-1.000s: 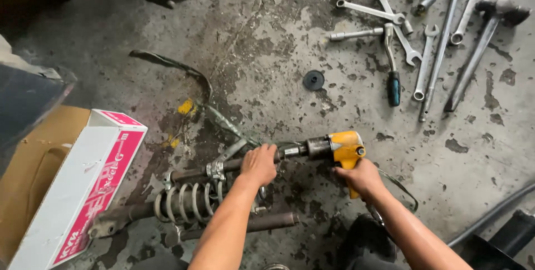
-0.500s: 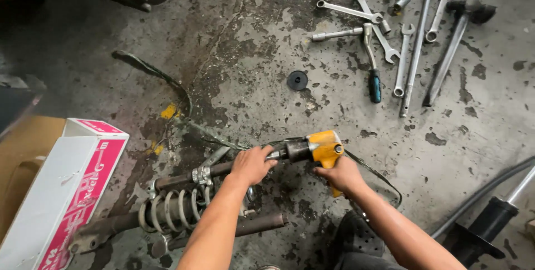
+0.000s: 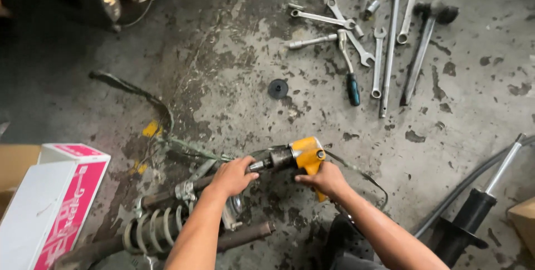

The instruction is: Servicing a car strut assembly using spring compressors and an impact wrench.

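Right hand point(image 3: 324, 180) wrapped around the grip of the yellow impact wrench point(image 3: 295, 156), low centre of frame. Left hand point(image 3: 233, 175) closed over the wrench's nose at its 9 o'clock, right where it meets the coil spring strut point(image 3: 161, 225). Strut lies on the concrete floor point(image 3: 223, 52), running toward 8 o'clock. Wrenches point(image 3: 356, 30) and hammer point(image 3: 426, 41) spread at 1 o'clock, well apart. Black disc point(image 3: 277, 88) at 12. Pink-white box point(image 3: 53, 203) at 9. Black shock absorber point(image 3: 473, 214) at 4.
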